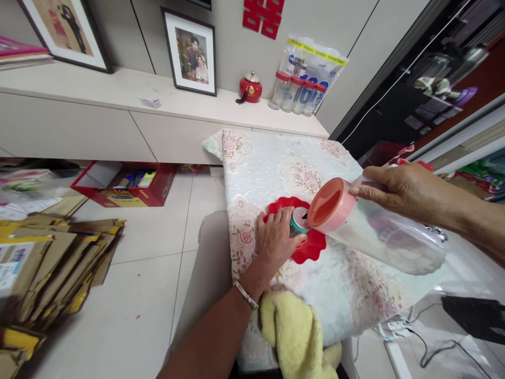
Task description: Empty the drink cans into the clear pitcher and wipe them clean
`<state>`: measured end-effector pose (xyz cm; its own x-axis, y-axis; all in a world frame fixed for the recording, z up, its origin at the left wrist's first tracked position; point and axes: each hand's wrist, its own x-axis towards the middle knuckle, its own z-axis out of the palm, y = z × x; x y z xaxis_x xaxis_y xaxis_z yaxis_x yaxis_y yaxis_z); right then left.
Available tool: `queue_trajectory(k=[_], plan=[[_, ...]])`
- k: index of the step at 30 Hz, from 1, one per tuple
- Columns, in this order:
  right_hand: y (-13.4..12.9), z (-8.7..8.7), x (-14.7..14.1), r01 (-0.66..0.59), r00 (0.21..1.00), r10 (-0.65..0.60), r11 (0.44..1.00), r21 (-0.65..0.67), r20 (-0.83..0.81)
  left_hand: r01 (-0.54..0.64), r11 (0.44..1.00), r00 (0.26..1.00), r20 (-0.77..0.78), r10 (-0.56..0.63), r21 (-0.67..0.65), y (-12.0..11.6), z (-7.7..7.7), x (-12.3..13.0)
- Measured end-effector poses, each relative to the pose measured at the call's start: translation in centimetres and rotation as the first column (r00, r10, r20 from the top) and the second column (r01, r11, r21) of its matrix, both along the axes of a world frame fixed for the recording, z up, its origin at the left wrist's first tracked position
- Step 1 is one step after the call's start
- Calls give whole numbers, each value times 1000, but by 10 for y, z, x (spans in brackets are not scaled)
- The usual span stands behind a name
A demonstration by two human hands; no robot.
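Note:
My left hand [276, 237] is closed around the side of a drink can [300, 217] with a pink top and a green band. The can stands upright on a red plate with a scalloped rim [315, 246]. Gripped by its handle in my right hand [402, 190], a clear plastic pitcher [389, 243] leans far over to the left. Its orange-pink lid [331, 204] is at the can's opening; whether they touch I cannot tell. Any liquid passing between them cannot be made out.
A floral tablecloth [268, 158] covers the table, with a yellow towel [295, 331] at the near edge. On the shelf behind stand a red jar [251, 88], glass jars [290, 95] and a framed photo [192, 55]. Flattened cardboard [59, 258] and a red box [158, 184] lie left.

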<state>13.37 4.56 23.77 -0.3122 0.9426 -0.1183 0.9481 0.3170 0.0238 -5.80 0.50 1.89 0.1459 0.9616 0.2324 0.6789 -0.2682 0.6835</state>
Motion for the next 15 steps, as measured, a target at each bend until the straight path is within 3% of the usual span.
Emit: queue_trajectory(k=[15], plan=[[0, 1, -2, -8, 1000, 8, 1000, 0, -8, 0, 1000, 1000, -2, 0, 16, -1, -2, 0]])
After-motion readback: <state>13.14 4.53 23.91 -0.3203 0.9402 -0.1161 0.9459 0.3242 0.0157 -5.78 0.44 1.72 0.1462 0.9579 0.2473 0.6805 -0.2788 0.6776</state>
